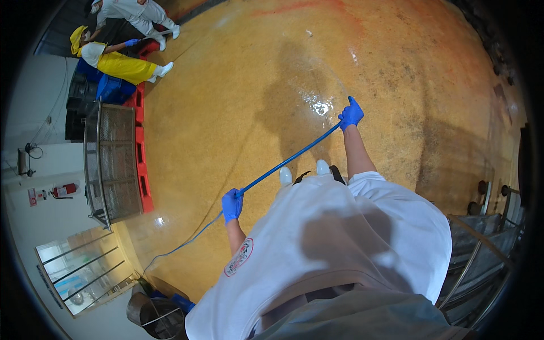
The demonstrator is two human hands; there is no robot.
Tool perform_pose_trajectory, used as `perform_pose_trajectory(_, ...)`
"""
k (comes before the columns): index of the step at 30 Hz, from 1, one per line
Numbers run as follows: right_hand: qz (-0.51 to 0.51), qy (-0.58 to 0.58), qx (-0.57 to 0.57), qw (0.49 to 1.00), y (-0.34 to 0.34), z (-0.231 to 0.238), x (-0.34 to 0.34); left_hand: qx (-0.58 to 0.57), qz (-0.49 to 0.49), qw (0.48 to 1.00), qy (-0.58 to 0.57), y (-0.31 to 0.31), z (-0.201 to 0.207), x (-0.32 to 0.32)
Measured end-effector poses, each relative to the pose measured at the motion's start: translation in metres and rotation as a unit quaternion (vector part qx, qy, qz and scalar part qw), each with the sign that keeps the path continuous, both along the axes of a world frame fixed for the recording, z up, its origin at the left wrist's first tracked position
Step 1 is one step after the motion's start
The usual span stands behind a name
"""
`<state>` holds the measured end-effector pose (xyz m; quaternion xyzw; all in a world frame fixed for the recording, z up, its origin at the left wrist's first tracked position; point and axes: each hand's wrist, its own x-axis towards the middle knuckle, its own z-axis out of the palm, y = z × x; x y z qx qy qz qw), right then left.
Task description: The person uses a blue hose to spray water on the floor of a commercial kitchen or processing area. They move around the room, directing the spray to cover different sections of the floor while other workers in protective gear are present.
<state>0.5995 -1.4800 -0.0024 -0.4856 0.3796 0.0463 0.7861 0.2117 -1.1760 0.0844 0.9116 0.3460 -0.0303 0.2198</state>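
A blue hose (292, 158) stretches between my two hands, both in blue gloves. My left hand (232, 205), nearer my body, is wrapped round it. Farther out and to the right, my right hand (351, 115) grips the hose's end, its thumb or a finger at the tip. From there a thin spray of water goes up and left over the yellow floor (226, 102), where a wet patch (321, 107) shines. Behind my left hand the hose trails to the lower left wall. The very end of the hose is hidden by my glove.
Two people stand at the upper left, one in a yellow apron (124, 67). Below them are blue bins (115, 89), red pallets (143, 170) and a metal mesh rack (116, 164). Metal carts (479, 255) stand at the right. A round metal container (156, 317) is at the lower left.
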Motion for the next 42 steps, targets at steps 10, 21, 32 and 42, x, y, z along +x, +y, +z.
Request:
perform_pose_trajectory(10, -0.016, -0.056, 0.033, 0.998, -0.013, -0.003, 0.006, -0.022, 0.033, 0.999, 0.021, -0.011, 0.013, 0.007)
perform_pose_trajectory(21, 0.002, -0.119, 0.014, 0.993, -0.008, -0.001, 0.014, -0.021, 0.012, 0.999, -0.032, -0.025, -0.012, -0.012)
perform_pose_trajectory(32, -0.033, -0.088, 0.072, 0.993, -0.009, 0.036, 0.017, -0.020, 0.019, 0.999, -0.042, -0.034, -0.009, -0.010)
perform_pose_trajectory(42, -0.040, -0.109, 0.088, 0.989, -0.009, 0.043, 0.022, -0.011, 0.016, 0.999, -0.029, -0.035, -0.003, -0.004)
